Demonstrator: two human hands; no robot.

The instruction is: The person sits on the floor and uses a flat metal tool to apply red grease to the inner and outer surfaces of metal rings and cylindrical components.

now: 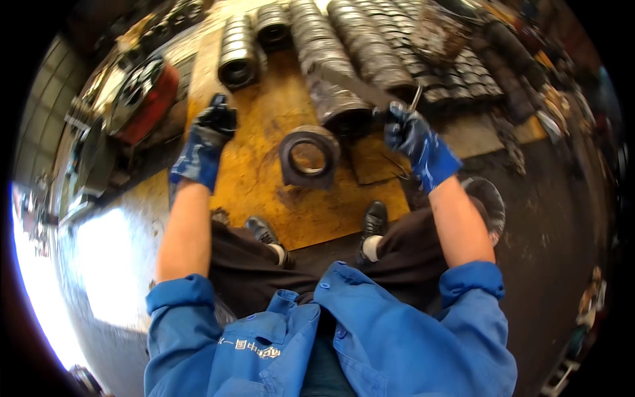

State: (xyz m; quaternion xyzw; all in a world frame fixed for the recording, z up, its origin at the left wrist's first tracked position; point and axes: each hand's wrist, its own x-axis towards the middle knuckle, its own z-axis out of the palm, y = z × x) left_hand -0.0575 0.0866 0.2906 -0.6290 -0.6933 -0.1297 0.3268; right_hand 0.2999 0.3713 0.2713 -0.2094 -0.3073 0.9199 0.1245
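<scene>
Well apart, the left hand (209,140) curls, any grasp unclear, while the right hand (417,142) grips a flat bar (354,87).

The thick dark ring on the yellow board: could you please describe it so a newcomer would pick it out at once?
Start at the large yellow board. Near its middle, between the gloved left hand and right hand, sits a thick dark ring with a wide round hole. Unlike the ring-shaped parts packed in rows beyond, it stands by itself.
</scene>
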